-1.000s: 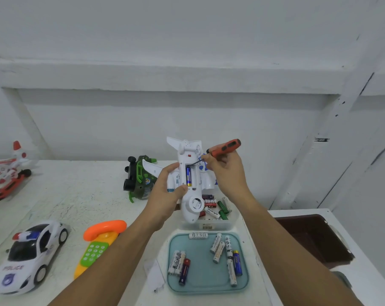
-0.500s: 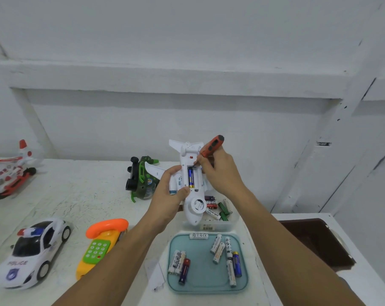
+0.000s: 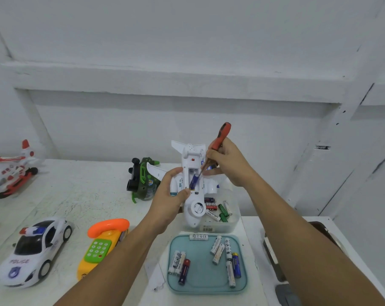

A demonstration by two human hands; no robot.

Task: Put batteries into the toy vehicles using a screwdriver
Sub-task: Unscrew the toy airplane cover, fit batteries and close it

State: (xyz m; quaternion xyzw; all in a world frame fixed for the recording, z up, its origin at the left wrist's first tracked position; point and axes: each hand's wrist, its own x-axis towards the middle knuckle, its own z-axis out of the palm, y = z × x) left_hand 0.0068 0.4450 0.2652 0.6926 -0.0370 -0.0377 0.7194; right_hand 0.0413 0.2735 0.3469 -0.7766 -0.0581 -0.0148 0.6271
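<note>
My left hand (image 3: 168,198) grips a white toy airplane (image 3: 194,206), belly up, above the table. Its battery bay is open, and a blue battery (image 3: 194,181) sits tilted in it. My right hand (image 3: 228,163) holds an orange-handled screwdriver (image 3: 220,136) nearly upright, with the tip down at the battery's upper end. Below lies a teal tray (image 3: 205,283) holding several loose batteries. A clear box (image 3: 233,219) behind the plane holds more batteries.
A green toy vehicle (image 3: 143,178) stands behind the plane. A white police car (image 3: 35,249) and an orange-yellow toy phone (image 3: 103,245) lie front left. A red-white helicopter (image 3: 10,171) is far left. A dark brown bin (image 3: 319,226) sits at right.
My right hand swung the screwdriver from lying nearly level to nearly upright and put its tip into the battery bay. The blue battery now sits tilted.
</note>
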